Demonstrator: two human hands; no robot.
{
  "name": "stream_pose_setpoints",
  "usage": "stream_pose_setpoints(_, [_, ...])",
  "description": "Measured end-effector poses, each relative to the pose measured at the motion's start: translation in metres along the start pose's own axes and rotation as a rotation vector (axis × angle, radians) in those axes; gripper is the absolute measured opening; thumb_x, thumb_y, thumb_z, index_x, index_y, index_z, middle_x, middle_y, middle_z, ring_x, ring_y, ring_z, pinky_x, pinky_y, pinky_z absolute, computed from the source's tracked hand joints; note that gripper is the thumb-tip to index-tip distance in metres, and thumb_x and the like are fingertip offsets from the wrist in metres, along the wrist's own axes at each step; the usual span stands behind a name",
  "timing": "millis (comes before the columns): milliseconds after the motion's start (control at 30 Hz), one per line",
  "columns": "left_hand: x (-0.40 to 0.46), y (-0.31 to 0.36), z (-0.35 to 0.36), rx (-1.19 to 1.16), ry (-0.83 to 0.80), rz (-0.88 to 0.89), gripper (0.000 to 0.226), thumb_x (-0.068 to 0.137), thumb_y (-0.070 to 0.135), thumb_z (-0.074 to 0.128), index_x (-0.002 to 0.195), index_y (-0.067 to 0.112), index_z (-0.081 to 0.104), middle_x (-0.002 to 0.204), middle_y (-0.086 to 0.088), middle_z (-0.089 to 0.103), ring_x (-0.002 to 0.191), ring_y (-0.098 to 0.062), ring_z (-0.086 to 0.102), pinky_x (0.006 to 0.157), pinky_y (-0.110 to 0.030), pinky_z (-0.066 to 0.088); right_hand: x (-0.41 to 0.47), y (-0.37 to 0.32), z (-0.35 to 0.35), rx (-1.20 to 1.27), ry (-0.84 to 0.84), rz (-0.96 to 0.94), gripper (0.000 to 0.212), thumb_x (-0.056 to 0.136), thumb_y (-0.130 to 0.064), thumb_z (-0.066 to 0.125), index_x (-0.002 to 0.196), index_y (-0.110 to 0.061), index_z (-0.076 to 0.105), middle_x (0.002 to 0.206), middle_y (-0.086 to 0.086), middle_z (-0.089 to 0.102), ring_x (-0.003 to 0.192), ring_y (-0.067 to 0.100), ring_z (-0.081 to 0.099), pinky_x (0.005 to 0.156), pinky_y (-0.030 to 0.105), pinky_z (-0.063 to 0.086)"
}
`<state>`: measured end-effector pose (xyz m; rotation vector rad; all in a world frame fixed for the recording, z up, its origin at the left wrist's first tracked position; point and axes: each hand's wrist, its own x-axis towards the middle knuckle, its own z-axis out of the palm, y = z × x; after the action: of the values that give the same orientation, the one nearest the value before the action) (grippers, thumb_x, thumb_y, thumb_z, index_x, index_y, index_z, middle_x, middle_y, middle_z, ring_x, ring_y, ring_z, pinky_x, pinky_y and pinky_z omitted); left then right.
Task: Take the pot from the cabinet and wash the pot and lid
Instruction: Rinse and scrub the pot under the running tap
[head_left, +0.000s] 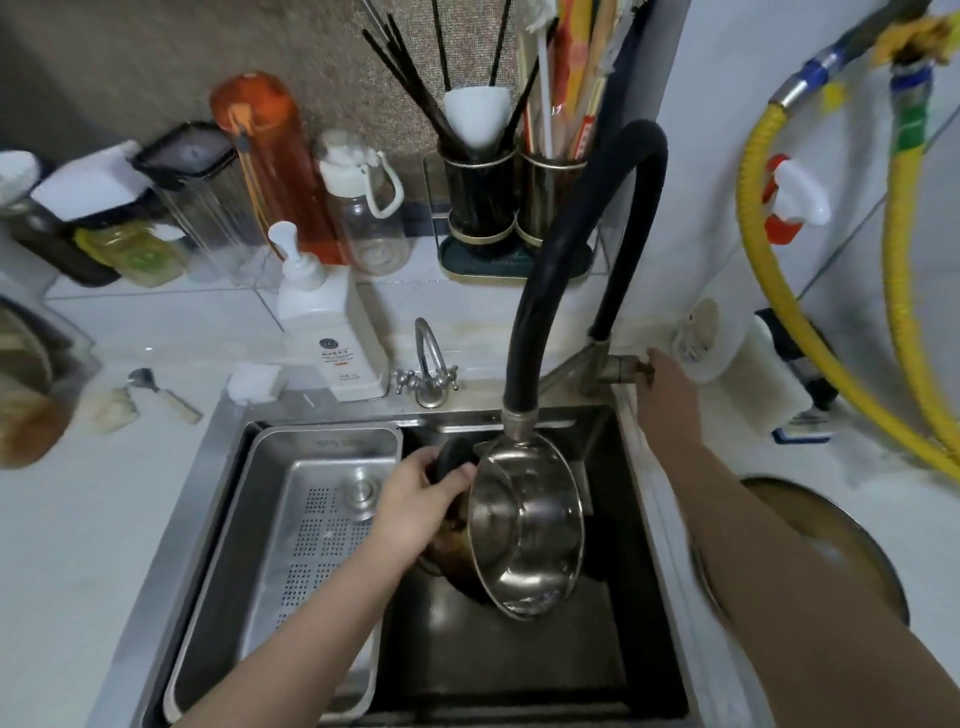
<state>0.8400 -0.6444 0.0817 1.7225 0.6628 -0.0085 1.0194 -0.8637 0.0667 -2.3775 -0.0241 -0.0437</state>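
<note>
My left hand (415, 499) grips the black handle of the steel pot (527, 530), tilted on its side over the dark sink (519, 649), mouth up under the black hose faucet (566, 270). My right hand (662, 387) is at the faucet lever near the sink's back-right corner; can't tell if fingers are curled. Strainer tray (291, 519) sits in the sink's left half, soap bottle (327, 322) on the table behind.

A home kitchen is showing itself: steel sink (311, 415), black-hosed tap (561, 249), chopstick holders (514, 208), bottles crowding the counter (104, 545).
</note>
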Motion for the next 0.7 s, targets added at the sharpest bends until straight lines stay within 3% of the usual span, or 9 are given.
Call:
stream_pose_setpoints(67, [-0.007, 0.005, -0.008, -0.08, 0.019, -0.005, 0.029, 0.072, 0.037, 0.075, 0.095, 0.022, 0.068, 0.09, -0.003, 0.074, 0.087, -0.024, 0.07, 0.084, -0.041, 0.055, 0.004, 0.003, -0.001, -0.055, -0.004, 0.004, 0.032, 0.097, -0.008, 0.04, 0.125, 0.002, 0.052, 0.121, 0.023, 0.06, 0.111, 0.035, 0.055, 0.094, 0.035, 0.038])
stream_pose_setpoints(200, [-0.016, 0.013, -0.012, -0.143, 0.038, 0.026, 0.012, 0.079, 0.027, 0.073, 0.086, 0.018, 0.07, 0.08, -0.003, 0.073, 0.079, -0.025, 0.07, 0.077, -0.041, 0.054, 0.008, 0.007, -0.003, -0.098, 0.02, -0.024, 0.031, 0.095, -0.002, 0.041, 0.12, 0.004, 0.058, 0.118, 0.025, 0.062, 0.111, 0.038, 0.056, 0.096, 0.037, 0.039])
stream_pose_setpoints(367, [-0.022, 0.016, -0.008, -0.129, 0.073, 0.019, 0.024, 0.076, 0.029, 0.075, 0.096, 0.016, 0.071, 0.088, -0.006, 0.075, 0.085, -0.027, 0.071, 0.086, -0.047, 0.056, 0.016, 0.017, -0.003, -0.071, -0.024, -0.019, 0.034, 0.095, -0.002, 0.041, 0.126, 0.0, 0.056, 0.125, 0.023, 0.06, 0.118, 0.037, 0.054, 0.103, 0.039, 0.037])
stream_pose_setpoints(700, [-0.029, 0.025, -0.003, -0.134, 0.113, 0.035, 0.02, 0.079, 0.025, 0.074, 0.096, 0.016, 0.071, 0.086, -0.005, 0.076, 0.085, -0.027, 0.072, 0.084, -0.042, 0.056, 0.019, 0.024, -0.005, -0.134, -0.04, -0.068, 0.035, 0.092, 0.002, 0.042, 0.122, 0.0, 0.058, 0.121, 0.023, 0.063, 0.113, 0.038, 0.056, 0.099, 0.041, 0.04])
